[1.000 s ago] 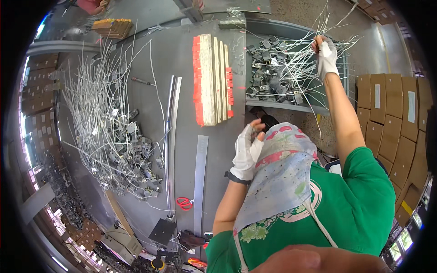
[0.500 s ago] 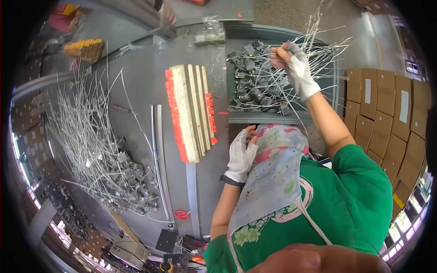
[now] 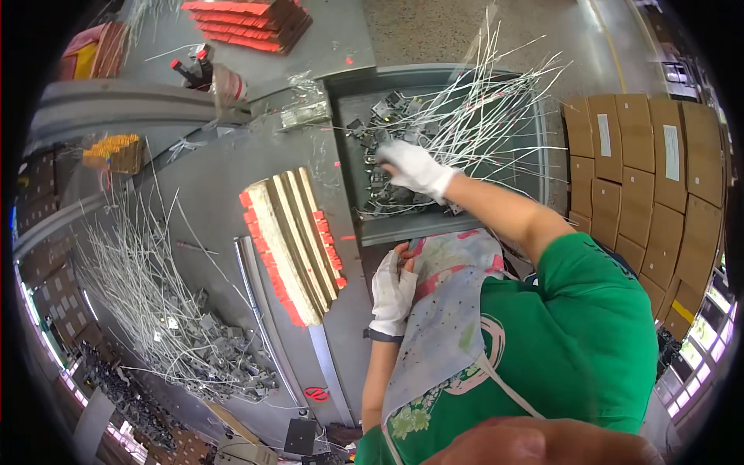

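Observation:
My right hand (image 3: 418, 170), in a white fingerless glove, reaches down over the grey bin (image 3: 547, 167). Its fingers are smeared by motion, and whether they grip anything does not show. Under and around it lie small dark grey parts (image 3: 380, 182) with long white wires (image 3: 484, 116) fanning out to the right. My left hand (image 3: 393, 294), gloved the same way, rests by the apron at the table's edge. Its fingers are loosely bent and apart, with nothing seen in them. Nearby on the table stands a cream-coloured ridged block (image 3: 291, 240) with red pieces along both sides.
A big heap of wired parts (image 3: 194, 333) covers the table's left side. Metal rails (image 3: 267, 325), red scissors (image 3: 316, 394) and a screwdriver (image 3: 194, 247) lie nearby. Red-edged stacks (image 3: 256, 23) sit at the back. Cardboard boxes (image 3: 620, 178) are piled at the right.
My right hand has moved left and lower, from above the wires to the grey parts in the bin. The view has shifted too. My left hand stays by the apron.

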A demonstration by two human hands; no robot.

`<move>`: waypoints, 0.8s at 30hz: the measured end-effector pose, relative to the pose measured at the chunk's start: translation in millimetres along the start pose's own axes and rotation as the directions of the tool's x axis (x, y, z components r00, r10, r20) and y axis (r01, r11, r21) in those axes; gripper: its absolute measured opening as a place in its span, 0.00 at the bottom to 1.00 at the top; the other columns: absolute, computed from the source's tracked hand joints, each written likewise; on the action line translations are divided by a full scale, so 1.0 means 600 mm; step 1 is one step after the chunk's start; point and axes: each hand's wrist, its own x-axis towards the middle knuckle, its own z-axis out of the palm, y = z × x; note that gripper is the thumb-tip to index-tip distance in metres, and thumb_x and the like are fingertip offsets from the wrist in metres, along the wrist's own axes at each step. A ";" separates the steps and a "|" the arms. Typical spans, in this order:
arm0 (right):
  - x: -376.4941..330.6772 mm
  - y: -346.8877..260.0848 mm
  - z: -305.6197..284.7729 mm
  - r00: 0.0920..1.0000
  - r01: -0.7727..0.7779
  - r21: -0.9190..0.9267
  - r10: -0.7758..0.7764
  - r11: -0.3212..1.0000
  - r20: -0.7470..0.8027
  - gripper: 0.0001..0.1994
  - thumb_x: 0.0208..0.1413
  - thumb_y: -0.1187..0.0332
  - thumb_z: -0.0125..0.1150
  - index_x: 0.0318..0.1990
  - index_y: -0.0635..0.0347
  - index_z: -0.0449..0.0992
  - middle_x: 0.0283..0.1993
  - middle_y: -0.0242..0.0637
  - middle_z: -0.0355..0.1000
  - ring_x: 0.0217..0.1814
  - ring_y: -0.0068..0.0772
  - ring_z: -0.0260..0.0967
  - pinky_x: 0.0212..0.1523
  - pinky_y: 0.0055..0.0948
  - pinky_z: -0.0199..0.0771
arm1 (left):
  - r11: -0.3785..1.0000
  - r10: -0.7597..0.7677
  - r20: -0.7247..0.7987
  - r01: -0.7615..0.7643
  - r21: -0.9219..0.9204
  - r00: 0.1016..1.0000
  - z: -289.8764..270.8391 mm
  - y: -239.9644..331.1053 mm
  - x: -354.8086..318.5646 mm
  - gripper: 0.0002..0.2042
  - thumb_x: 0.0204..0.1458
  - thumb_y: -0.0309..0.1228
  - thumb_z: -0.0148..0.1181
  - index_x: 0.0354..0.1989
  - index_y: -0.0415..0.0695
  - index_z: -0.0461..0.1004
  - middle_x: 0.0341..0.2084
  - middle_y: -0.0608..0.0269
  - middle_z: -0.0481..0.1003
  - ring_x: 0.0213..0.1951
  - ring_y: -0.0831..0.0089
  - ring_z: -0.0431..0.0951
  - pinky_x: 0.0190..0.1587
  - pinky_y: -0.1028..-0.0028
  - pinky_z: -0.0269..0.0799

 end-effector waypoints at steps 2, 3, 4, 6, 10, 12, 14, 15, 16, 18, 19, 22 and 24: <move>0.039 0.053 -0.005 0.965 0.256 -0.339 -0.262 0.905 0.029 0.19 0.37 0.70 0.62 0.42 0.58 0.69 0.37 0.46 0.68 0.43 0.45 0.67 0.45 0.36 0.67 | 1.000 -0.022 0.009 0.022 -0.002 1.000 0.008 0.000 0.002 0.15 0.48 0.23 0.52 0.46 0.38 0.68 0.32 0.59 0.74 0.33 0.74 0.74 0.37 0.77 0.69; 0.056 0.082 -0.025 0.978 0.203 -0.397 -0.170 0.895 0.116 0.18 0.37 0.68 0.62 0.41 0.58 0.71 0.36 0.45 0.69 0.41 0.45 0.67 0.43 0.37 0.68 | 1.000 -0.022 -0.009 0.022 0.014 1.000 0.009 -0.003 0.001 0.15 0.48 0.23 0.52 0.46 0.39 0.68 0.32 0.59 0.74 0.33 0.74 0.74 0.37 0.76 0.69; 0.073 0.106 -0.055 0.976 0.163 -0.455 -0.077 0.876 0.202 0.17 0.37 0.66 0.62 0.39 0.58 0.72 0.35 0.44 0.70 0.39 0.44 0.68 0.42 0.38 0.69 | 0.999 -0.025 -0.033 0.026 0.030 0.999 0.010 -0.006 -0.003 0.14 0.48 0.23 0.53 0.46 0.39 0.68 0.32 0.59 0.75 0.33 0.73 0.75 0.37 0.76 0.69; 0.047 0.183 -0.136 0.873 -0.235 -0.603 0.439 0.762 0.215 0.18 0.39 0.60 0.61 0.36 0.62 0.73 0.33 0.48 0.71 0.39 0.47 0.68 0.41 0.38 0.70 | 0.998 -0.060 -0.056 0.062 0.030 0.997 0.006 -0.015 -0.012 0.14 0.48 0.23 0.53 0.45 0.40 0.69 0.32 0.58 0.75 0.34 0.71 0.76 0.37 0.75 0.70; -0.143 0.255 -0.166 0.897 -0.424 -0.672 0.384 0.607 -0.219 0.29 0.44 0.47 0.54 0.47 0.61 0.68 0.50 0.45 0.66 0.52 0.49 0.61 0.53 0.43 0.58 | 0.991 -0.075 -0.008 0.075 0.107 0.997 0.006 -0.033 -0.041 0.14 0.50 0.24 0.50 0.46 0.36 0.68 0.32 0.61 0.74 0.35 0.80 0.71 0.40 0.81 0.66; -0.160 0.193 -0.173 0.765 -0.566 -0.629 0.625 0.533 -0.159 0.29 0.44 0.46 0.54 0.49 0.59 0.68 0.52 0.46 0.65 0.52 0.48 0.62 0.53 0.42 0.58 | 0.996 -0.032 -0.025 0.034 0.078 0.999 0.006 -0.046 -0.043 0.14 0.50 0.24 0.51 0.46 0.37 0.68 0.31 0.61 0.75 0.35 0.79 0.72 0.40 0.80 0.66; -0.209 0.202 -0.161 0.797 -0.575 -0.579 0.556 0.577 -0.237 0.29 0.44 0.45 0.55 0.50 0.56 0.67 0.51 0.47 0.66 0.52 0.47 0.63 0.53 0.42 0.58 | 0.989 -0.026 -0.051 0.033 0.144 0.998 0.010 -0.047 -0.052 0.14 0.50 0.25 0.52 0.45 0.37 0.68 0.31 0.61 0.75 0.34 0.78 0.72 0.39 0.79 0.66; -0.229 0.203 -0.169 0.869 -0.486 -0.546 0.444 0.682 -0.219 0.32 0.45 0.43 0.52 0.53 0.56 0.66 0.54 0.49 0.63 0.56 0.47 0.60 0.55 0.44 0.58 | 0.996 -0.042 -0.058 0.046 0.077 0.997 0.014 -0.045 -0.057 0.13 0.50 0.25 0.52 0.45 0.37 0.69 0.31 0.61 0.75 0.34 0.77 0.72 0.40 0.79 0.66; -0.242 0.197 -0.185 0.916 -0.389 -0.650 0.348 0.652 -0.199 0.30 0.45 0.47 0.55 0.53 0.56 0.65 0.56 0.47 0.62 0.56 0.45 0.61 0.54 0.42 0.59 | 0.997 -0.030 -0.047 0.033 0.071 0.998 0.016 -0.040 -0.059 0.13 0.50 0.25 0.52 0.45 0.37 0.69 0.31 0.61 0.75 0.34 0.77 0.72 0.40 0.79 0.66; -0.262 0.202 -0.223 0.894 -0.448 -0.653 0.331 0.610 -0.303 0.28 0.44 0.51 0.58 0.51 0.57 0.66 0.55 0.45 0.63 0.54 0.45 0.62 0.53 0.40 0.61 | 0.982 -0.019 -0.025 0.023 0.187 1.000 0.017 -0.030 -0.061 0.13 0.50 0.25 0.52 0.45 0.37 0.69 0.31 0.61 0.75 0.34 0.77 0.72 0.41 0.78 0.66; -0.270 0.193 -0.253 0.889 -0.457 -0.623 0.302 0.635 -0.344 0.26 0.42 0.57 0.59 0.49 0.59 0.66 0.49 0.45 0.66 0.50 0.44 0.64 0.50 0.38 0.64 | 0.989 -0.017 -0.039 0.022 0.148 0.999 0.018 -0.034 -0.064 0.13 0.49 0.25 0.52 0.45 0.37 0.69 0.31 0.61 0.75 0.34 0.76 0.73 0.40 0.78 0.66; -0.331 0.240 -0.307 0.817 -0.575 -0.609 0.337 0.546 -0.468 0.21 0.42 0.61 0.60 0.45 0.60 0.67 0.39 0.46 0.67 0.42 0.46 0.65 0.42 0.39 0.66 | 0.982 0.049 -0.033 -0.042 0.183 0.998 0.018 -0.037 -0.062 0.13 0.47 0.22 0.52 0.43 0.38 0.70 0.32 0.57 0.75 0.36 0.67 0.76 0.40 0.74 0.69; -0.366 0.254 -0.326 0.826 -0.554 -0.621 0.273 0.555 -0.493 0.18 0.42 0.62 0.60 0.40 0.61 0.69 0.36 0.46 0.67 0.40 0.47 0.65 0.40 0.40 0.66 | 0.977 0.062 -0.009 -0.059 0.207 0.998 0.019 -0.033 -0.058 0.13 0.47 0.22 0.52 0.43 0.38 0.70 0.32 0.57 0.75 0.36 0.68 0.76 0.40 0.74 0.69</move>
